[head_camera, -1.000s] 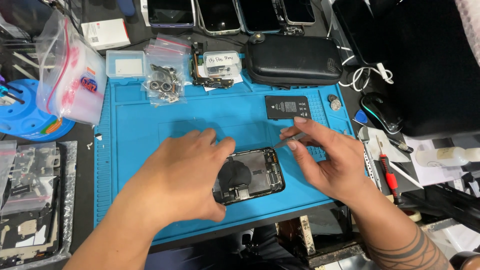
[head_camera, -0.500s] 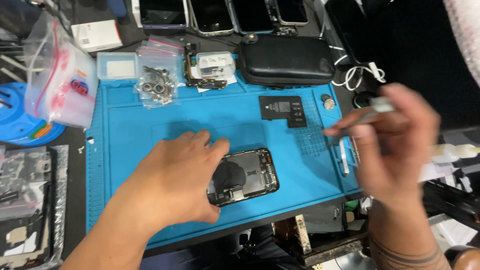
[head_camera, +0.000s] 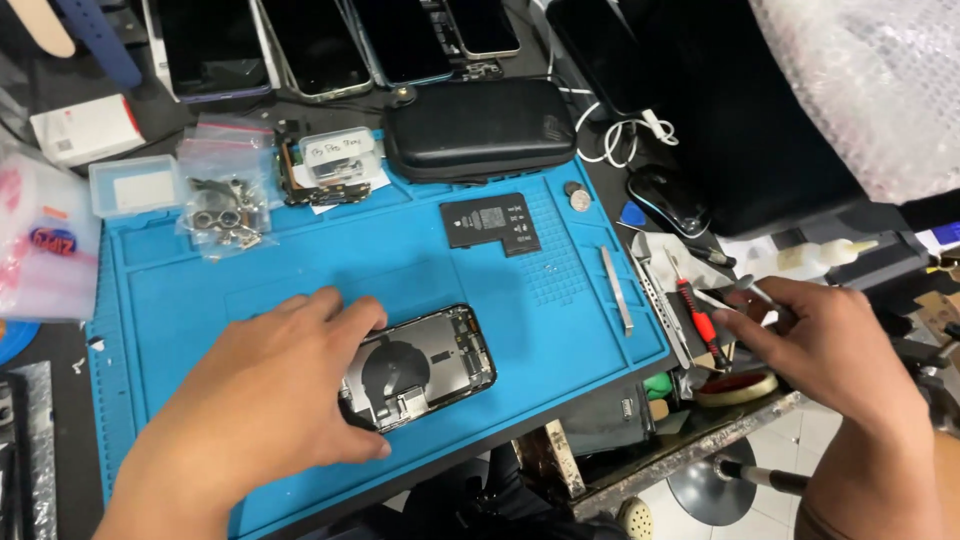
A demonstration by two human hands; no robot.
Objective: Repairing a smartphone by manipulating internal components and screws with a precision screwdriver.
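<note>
**Opened phone under the left hand, right hand among the tools**

The opened phone (head_camera: 420, 367) lies face down in the lower middle of the frame, on the blue work mat (head_camera: 300, 260), its back removed so the dark round coil and small boards show. The left hand (head_camera: 270, 400) rests flat on its left end, fingers spread and pressing down on the frame rather than curled around it — thumb at the near edge, fingertips at the far edge.

The right hand (head_camera: 830, 350) is off the mat, at the right of the frame, over a clutter of tools at the bench edge. Its thumb and forefinger are pressed together on a thin metal tool (head_camera: 752, 288), whose tip sticks out toward the upper left; what kind of tool it is cannot be told. Just beside the hand lies a red-handled screwdriver (head_camera: 700, 315).

On the mat's right part lies a pair of tweezers (head_camera: 617, 290), apart from both hands. Above it sits a small black flat part (head_camera: 490, 222), and next to that a coin-like disc (head_camera: 579, 199). A black zip case (head_camera: 480, 128) lies along the mat's top edge. At the upper left stand a bag of small parts (head_camera: 222, 210) and a clear plastic box (head_camera: 132, 185) — several phones (head_camera: 300, 40) line the top of the frame.
</note>
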